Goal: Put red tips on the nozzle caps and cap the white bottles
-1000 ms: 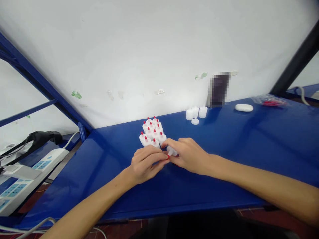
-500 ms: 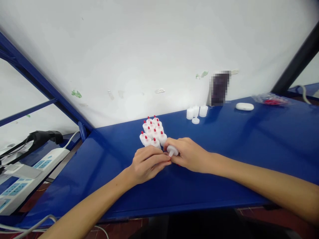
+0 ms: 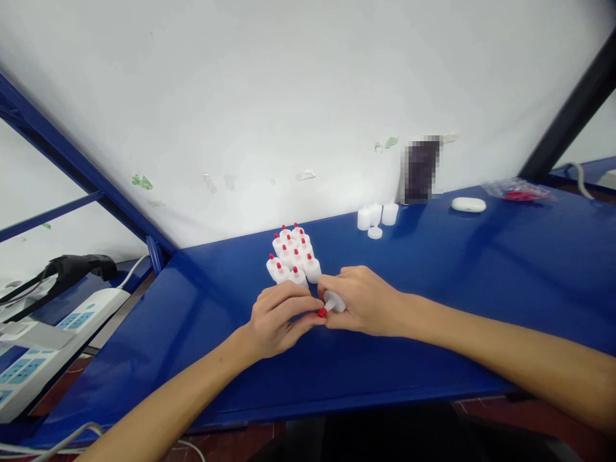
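My right hand (image 3: 360, 300) is wrapped round a small white bottle (image 3: 335, 301), which lies tilted with its nozzle pointing left. A red cap (image 3: 322, 312) sits at the nozzle's tip, pinched between the thumb and forefinger of my left hand (image 3: 283, 317). Most of the bottle's body is hidden by my right fingers. Just beyond my left hand, several white bottles with red caps (image 3: 285, 256) stand upright in a close group.
Farther back on the blue table (image 3: 433, 269) stand white bottles without red caps (image 3: 364, 219), beside a small white round piece (image 3: 375, 233). A white case (image 3: 468, 205) and a clear bag with red pieces (image 3: 520, 194) lie right. A power strip (image 3: 58, 350) is at far left.
The red cap on the nozzle shows now, where my left fingers mostly covered it before. My left hand has shifted slightly left. The whole view has moved a little.
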Tool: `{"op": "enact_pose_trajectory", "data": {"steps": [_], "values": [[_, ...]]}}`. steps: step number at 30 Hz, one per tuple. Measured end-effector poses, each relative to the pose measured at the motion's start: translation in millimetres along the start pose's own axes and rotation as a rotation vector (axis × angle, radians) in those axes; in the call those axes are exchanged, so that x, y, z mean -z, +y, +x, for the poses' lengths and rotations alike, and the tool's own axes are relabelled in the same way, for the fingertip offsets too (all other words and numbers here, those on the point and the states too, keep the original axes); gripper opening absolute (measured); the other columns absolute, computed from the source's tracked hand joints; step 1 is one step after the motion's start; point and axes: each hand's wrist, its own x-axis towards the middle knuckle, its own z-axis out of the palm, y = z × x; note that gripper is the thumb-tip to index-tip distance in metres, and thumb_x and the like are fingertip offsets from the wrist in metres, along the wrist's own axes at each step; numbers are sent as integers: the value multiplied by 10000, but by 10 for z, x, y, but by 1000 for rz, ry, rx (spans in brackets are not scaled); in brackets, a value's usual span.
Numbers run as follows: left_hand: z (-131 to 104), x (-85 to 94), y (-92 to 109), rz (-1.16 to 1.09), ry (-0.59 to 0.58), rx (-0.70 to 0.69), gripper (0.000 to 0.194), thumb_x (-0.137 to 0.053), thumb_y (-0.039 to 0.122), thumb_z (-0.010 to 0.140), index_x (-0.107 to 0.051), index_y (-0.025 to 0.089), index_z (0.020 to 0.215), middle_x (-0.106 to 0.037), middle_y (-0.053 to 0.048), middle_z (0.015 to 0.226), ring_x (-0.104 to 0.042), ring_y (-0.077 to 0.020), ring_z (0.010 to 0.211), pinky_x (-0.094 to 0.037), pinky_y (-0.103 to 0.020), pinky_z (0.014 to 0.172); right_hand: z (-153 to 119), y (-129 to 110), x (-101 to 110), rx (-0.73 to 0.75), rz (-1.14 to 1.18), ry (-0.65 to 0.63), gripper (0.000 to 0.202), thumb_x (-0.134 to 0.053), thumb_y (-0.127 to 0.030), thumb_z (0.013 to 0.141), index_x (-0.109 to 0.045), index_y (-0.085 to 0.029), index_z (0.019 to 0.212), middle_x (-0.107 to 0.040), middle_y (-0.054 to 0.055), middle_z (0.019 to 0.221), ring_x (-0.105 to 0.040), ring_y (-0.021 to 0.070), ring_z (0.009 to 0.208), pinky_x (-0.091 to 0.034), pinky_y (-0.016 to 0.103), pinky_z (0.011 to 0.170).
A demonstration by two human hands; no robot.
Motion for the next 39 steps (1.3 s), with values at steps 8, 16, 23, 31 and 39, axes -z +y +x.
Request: {"op": "enact_pose_trajectory", "data": {"steps": [8, 16, 23, 31, 39], "values": [[3, 20, 1, 5, 3, -19, 73, -637, 212, 932, -677, 163, 967, -662, -31, 813, -628, -113, 690, -518, -213, 596, -6, -86, 121, -16, 291, -11, 293, -655, -455, 777, -522, -198, 823, -570, -46, 639, -443, 100, 524, -309, 238, 531], [-82, -11, -53, 57, -64, -64, 207, -571, 179, 940, -666, 175, 1124, -672, -59, 910, -643, -132, 749, -539, -238, 636, 9, -74, 9, -20, 269, 155, 291, -649, -406, 772, -475, -197, 667, -533, -50, 567, -426, 79, 486, -289, 218, 490], [-31, 3, -32, 106, -48, -56, 215, -591, 122, 885, -653, 145, 1089, -661, -62, 877, -643, -133, 722, -527, -228, 618, -31, -41, 45, 53, 277, 283, 270, -611, -349, 740, -420, -212, 607, -447, -65, 491, -337, 72, 442, -295, 223, 466], [5, 19, -32, 40, -38, -64, 195, -547, 46, 824, -649, 139, 962, -668, -49, 758, -609, -135, 641, -494, -235, 578, -13, 94, 205, -23, 298, 362, 307, -562, -378, 781, -417, -209, 568, -380, -67, 457, -294, 74, 429, -259, 235, 452], [-63, -18, -86, 15, -165, -95, 197, -560, 75, 815, -631, 170, 972, -638, 7, 639, -516, -100, 495, -412, -232, 497, 74, 408, 105, -287, 122, 129, 463, -335, -502, 1011, -543, -188, 741, -532, -22, 597, -471, 119, 551, -305, 263, 578]]}}
